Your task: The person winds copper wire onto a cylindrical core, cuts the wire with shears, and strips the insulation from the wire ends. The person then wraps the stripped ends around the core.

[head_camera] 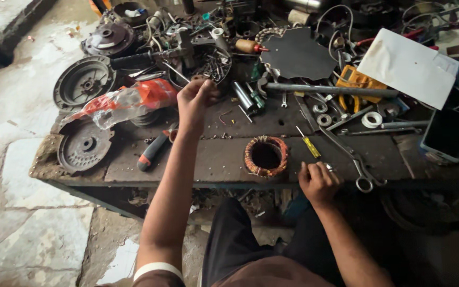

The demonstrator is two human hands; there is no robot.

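Left hand (196, 98) reaching up, fingers curled, contents unclear; right hand (318, 182) half-closed, resting on dark metal workbench (213, 159). Between both, round copper-wound stator coil (265, 155); yellow-handled screwdriver (308, 143) just above right hand.

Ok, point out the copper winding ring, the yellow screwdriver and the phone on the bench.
copper winding ring (251, 159): head view, on its left wound rim.
yellow screwdriver (311, 147): head view, on the yellow handle.
phone (447, 134): head view, on the dark screen.
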